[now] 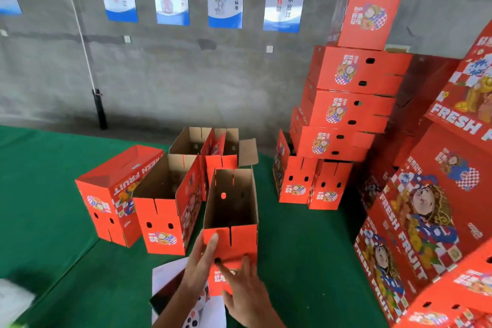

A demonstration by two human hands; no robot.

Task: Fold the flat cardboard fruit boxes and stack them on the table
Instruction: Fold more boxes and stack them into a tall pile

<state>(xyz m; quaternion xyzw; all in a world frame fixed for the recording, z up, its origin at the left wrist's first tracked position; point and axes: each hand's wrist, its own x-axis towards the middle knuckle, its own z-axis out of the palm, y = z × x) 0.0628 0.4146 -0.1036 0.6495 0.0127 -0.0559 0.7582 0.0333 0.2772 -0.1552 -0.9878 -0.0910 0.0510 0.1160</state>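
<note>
a: both hands are on the near box [231, 221] now, an open-topped red carton standing upright on the green desk [48, 194]. the left hand [201, 261] lies flat on its near left face, fingers straight, pressing rather than gripping.

b: and the right hand [243, 290] is spread low on the same near face, a fingertip at one of the small vent holes. neither hand is curled round anything. they look to be steadying it, or nudging it into line.

a: makes sense. just left of it stands another open box [162, 208], and left again a closed one [117, 194] with "fresh fruit" down its side. two more open boxes [213, 146] sit behind, toward the grey wall [186, 74].

b: so a row of uprights, mouths up, probably so the top flaps can be dealt with next.

a: far right is where finished ones go: a stack [348, 104] climbing the wall, resting on two upright boxes.

b: it leans a little. worth watching. and the big pile [426, 221] near right crowds the working space.

a: white papers [170, 274] lie under the wrists, purpose unclear.
</note>
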